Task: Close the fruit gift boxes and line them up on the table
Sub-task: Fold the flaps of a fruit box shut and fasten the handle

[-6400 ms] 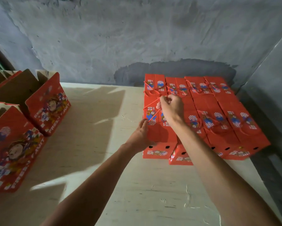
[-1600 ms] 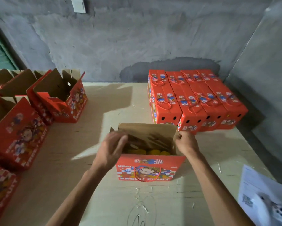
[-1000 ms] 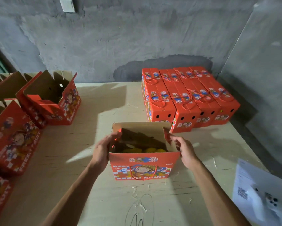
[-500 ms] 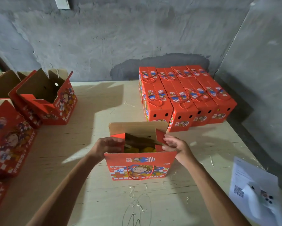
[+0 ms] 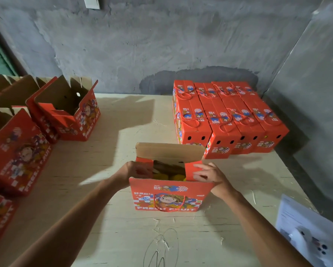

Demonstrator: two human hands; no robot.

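Observation:
A red fruit gift box with a rope handle stands open in the middle of the table. Its brown back flap points up, and yellow fruit shows inside. My left hand presses the left side flap inward over the opening. My right hand lies with spread fingers on the right side flap, which is folded partway in. Several closed red boxes stand packed in rows at the back right corner.
Several open red boxes with raised flaps stand along the left side, one large one nearer to me. A sheet of paper with a white object on it lies at the front right. Grey walls close off the back and right.
Since the earliest frame an open box has come to the middle of the table. Over the last second both hands have folded its side flaps inward.

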